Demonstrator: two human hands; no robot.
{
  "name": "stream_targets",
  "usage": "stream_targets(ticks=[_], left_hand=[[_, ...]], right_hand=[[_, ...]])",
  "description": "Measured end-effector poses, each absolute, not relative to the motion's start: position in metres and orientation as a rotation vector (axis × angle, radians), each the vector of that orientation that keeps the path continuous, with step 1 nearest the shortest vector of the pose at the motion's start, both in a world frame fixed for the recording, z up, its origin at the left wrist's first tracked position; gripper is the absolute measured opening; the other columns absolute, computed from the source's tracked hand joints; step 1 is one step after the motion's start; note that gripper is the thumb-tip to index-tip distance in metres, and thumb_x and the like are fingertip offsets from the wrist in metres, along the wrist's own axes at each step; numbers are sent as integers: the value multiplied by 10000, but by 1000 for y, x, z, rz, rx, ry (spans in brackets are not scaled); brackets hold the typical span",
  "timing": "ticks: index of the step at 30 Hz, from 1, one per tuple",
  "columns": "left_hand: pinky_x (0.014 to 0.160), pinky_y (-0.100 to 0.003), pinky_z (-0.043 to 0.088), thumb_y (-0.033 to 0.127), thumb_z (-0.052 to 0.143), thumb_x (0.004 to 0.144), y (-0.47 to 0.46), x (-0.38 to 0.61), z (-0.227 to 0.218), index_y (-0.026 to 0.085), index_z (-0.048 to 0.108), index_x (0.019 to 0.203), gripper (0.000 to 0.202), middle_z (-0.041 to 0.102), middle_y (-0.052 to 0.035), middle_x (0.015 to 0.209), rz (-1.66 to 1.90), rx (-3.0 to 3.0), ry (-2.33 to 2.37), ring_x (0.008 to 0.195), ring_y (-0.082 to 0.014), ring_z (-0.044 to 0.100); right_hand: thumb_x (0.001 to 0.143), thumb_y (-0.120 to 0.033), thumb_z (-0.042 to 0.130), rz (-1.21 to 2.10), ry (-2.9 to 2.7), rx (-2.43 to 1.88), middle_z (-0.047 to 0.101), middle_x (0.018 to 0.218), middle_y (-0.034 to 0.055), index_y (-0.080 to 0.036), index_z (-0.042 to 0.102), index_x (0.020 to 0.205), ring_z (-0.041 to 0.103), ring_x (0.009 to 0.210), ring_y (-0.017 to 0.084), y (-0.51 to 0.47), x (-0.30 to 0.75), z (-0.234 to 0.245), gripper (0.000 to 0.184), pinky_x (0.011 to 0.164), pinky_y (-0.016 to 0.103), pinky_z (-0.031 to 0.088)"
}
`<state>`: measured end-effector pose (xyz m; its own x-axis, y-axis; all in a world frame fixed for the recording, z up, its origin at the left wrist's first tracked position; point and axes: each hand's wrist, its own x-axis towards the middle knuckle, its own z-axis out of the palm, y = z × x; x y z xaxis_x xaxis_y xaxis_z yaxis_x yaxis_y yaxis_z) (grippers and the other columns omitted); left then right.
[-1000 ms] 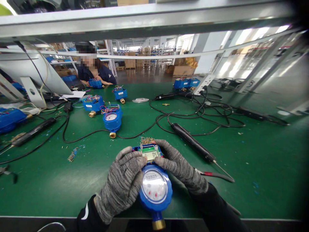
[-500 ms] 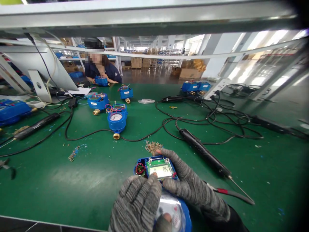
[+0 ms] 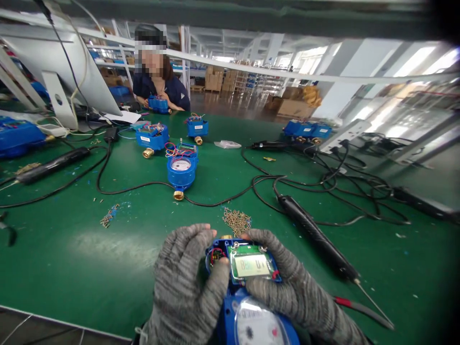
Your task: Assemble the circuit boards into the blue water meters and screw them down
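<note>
A blue water meter [image 3: 230, 314] lies in front of me, its round dial under a clear cover at the near end. At its far end an open housing shows a green circuit board with a lit LCD display [image 3: 251, 266] and red wires at the left. My left hand [image 3: 187, 285], in a grey knit glove with bare fingertips, is closed around the housing's left side, thumb at the wires. Gloved likewise, my right hand [image 3: 287, 287] grips the right side, thumb below the display. A pile of small screws [image 3: 237, 222] lies just beyond the meter.
An electric screwdriver [image 3: 316, 235] lies to the right, with red-and-grey plier handles [image 3: 359, 309] near its tip. Black cables [image 3: 338, 179] run to a power strip [image 3: 345, 136]. Other water meters [image 3: 181, 167] stand farther back. Across the table a person [image 3: 160, 86] holds a blue meter.
My left hand has moved from over the dial and display to the housing's left side. The dial is less covered, and the display's digits have changed. My right hand keeps its hold.
</note>
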<state>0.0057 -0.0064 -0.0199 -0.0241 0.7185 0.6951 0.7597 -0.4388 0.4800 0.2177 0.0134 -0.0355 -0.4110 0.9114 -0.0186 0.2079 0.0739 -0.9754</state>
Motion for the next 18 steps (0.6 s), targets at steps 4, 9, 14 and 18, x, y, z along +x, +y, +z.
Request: stream_targets(ticks=[4,9,14,18], left_hand=[[889,-438,523,166,598,820,5,3,-15,226,645,946,147,652,-45,1069,-1532,-2295,-1752,1020,-206,591],[872,-423,531,138,584,827,0,3,-19,226,635,902,126,652,-38,1060,-1616,-2353,-1721,998,-195,597],[838,-358,563,114,572,826,-6,0,-27,208,611,909,131,636,-52,1098,-1707,-2480,-1655,1013,-177,611],[840,-336,563,98,582,808,-11,-4,-27,209,605,976,203,631,-54,1113,-1739,-2422,-1651,1023,-171,611]], right_hand=[[800,-353,698,1297,-1755,-1166,597,1222,44,-360,408,1312,635,964,253,12,222,-37,589,784,365,535],[772,-374,715,1255,-1741,-1258,569,1280,75,-336,428,1329,584,1092,319,10,226,-38,628,880,448,505],[770,-353,719,1272,-1739,-1211,567,1279,77,-331,428,1318,595,1080,304,10,224,-35,621,874,438,517],[780,-328,717,1300,-1726,-1198,578,1258,74,-329,423,1310,607,1068,288,11,221,-30,606,861,411,529]])
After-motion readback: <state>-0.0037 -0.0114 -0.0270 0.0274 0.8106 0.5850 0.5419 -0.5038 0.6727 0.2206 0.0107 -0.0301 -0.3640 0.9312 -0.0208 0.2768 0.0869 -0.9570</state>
